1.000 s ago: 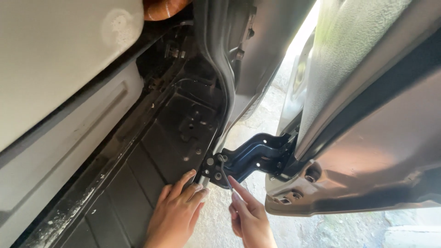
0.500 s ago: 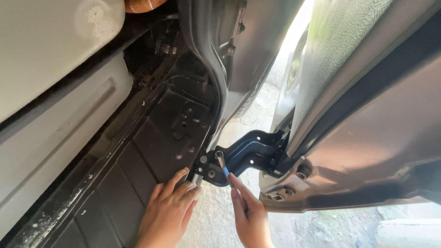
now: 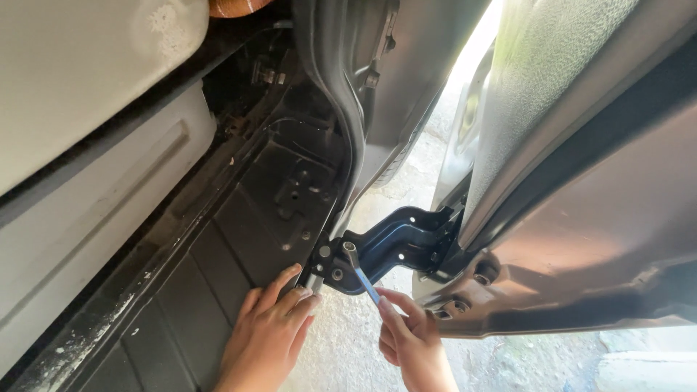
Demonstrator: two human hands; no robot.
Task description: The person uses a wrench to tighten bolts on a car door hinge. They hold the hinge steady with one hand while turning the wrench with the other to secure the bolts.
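A black metal door hinge arm (image 3: 396,243) joins the dark car sill (image 3: 239,232) to the open grey door (image 3: 581,239). My right hand (image 3: 414,341) grips a slim metal wrench (image 3: 361,272) whose head sits on a bolt at the hinge's left end. My left hand (image 3: 268,330) lies flat on the sill just left of the hinge, its fingertips touching the hinge base beside the bolts.
A pale body panel (image 3: 80,145) runs along the left. The black door seal (image 3: 341,109) rises above the hinge. Rough concrete ground (image 3: 348,341) shows below, between the sill and the door. An orange object (image 3: 232,6) sits at the top edge.
The wrench has come into my right hand's grip and now stands on the hinge bolt. My left hand has stayed on the sill; the view shifted slightly.
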